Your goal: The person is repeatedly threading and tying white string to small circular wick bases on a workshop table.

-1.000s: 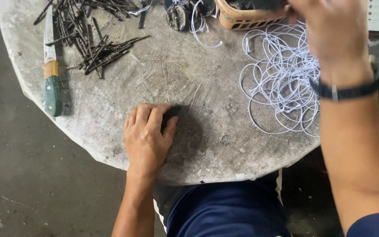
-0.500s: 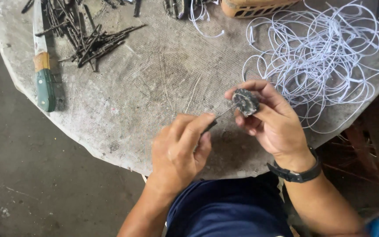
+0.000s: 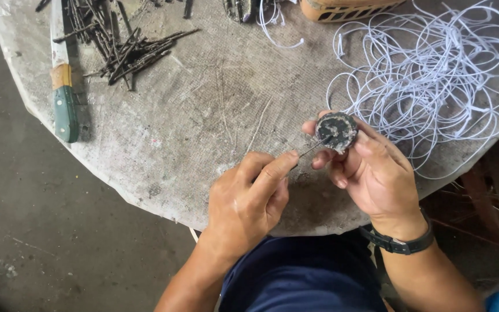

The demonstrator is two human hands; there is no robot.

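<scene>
Far out to the left of the grip, a long knife with a green and tan handle (image 3: 63,98) is lying flat near the edge of the round, worn grey stone table (image 3: 203,115), blade pointing away from the person. Between the knife and the grip, further up the table, a loose heap of thin dark metal rods (image 3: 119,49) is lying in a scatter, well apart from both hands. Closer in, the left hand (image 3: 248,203) is hovering over the near rim of the table, thumb and forefinger pinched together on a thin dark metal pin (image 3: 314,148), which is slanting up and to the right. The pin's far tip is touching the face of a small round dark disc-shaped piece with a mottled, grimy surface (image 3: 337,130). The right hand (image 3: 371,173) is clamping that disc from beside and below, thumb on its upper left edge and fingers curled round its underside, holding it tilted toward the camera just above the table. A dark wristwatch (image 3: 398,242) is sitting on the right wrist. Just beyond and to the right of the disc, a tangle of thin white cord loops (image 3: 434,81) is spreading across the table. Above the grip, at the top edge, part of an orange slotted plastic basket (image 3: 347,8) is showing.
</scene>
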